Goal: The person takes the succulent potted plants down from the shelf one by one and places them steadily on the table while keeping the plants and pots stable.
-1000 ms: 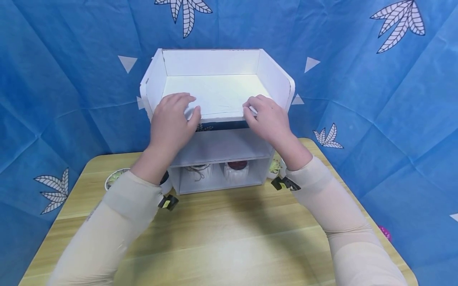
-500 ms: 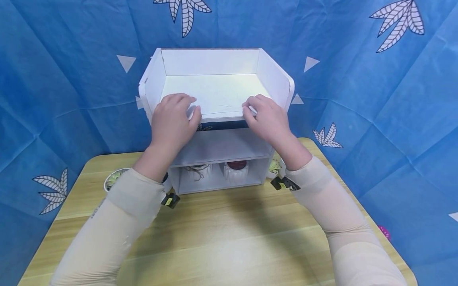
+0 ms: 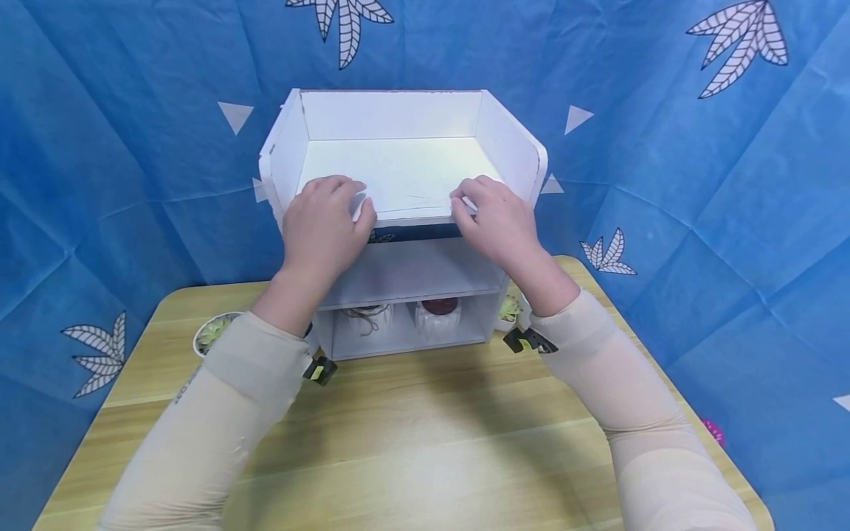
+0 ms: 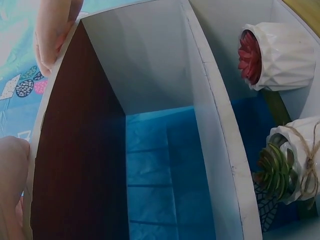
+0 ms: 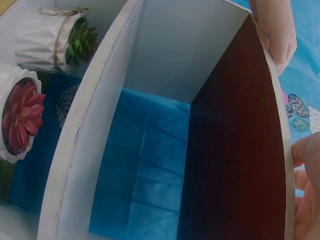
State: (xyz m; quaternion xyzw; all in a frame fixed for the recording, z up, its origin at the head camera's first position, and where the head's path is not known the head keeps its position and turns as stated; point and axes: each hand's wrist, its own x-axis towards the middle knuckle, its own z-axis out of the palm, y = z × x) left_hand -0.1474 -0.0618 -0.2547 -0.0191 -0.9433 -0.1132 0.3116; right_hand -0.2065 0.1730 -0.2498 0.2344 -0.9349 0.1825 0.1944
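A white tabletop shelf (image 3: 398, 166) stands upright at the back of the table, with raised sides and back round its top board. My left hand (image 3: 322, 228) rests at the left part of that board's front edge, fingers loosely bent and thumb apart from them. Towards the right end, my right hand (image 3: 498, 221) rests on the same edge with bent fingers. Both wrist views show the left hand (image 4: 11, 185) and right hand (image 5: 307, 200) on the board's upper side, partly cut off. White pots with a red succulent (image 4: 250, 57) and a green succulent (image 4: 276, 172) sit in the lowest compartment.
The shelf's middle board (image 3: 425, 273) holds nothing visible. Small potted plants flank the shelf: one pot (image 3: 211, 335) at the left, one plant (image 3: 509, 310) at the right. A blue patterned cloth (image 3: 664, 147) hangs behind the wooden table (image 3: 425, 442).
My left hand and forearm have shifted very slightly to the right along the edge. The right hand, the shelf and the pots stay in place.
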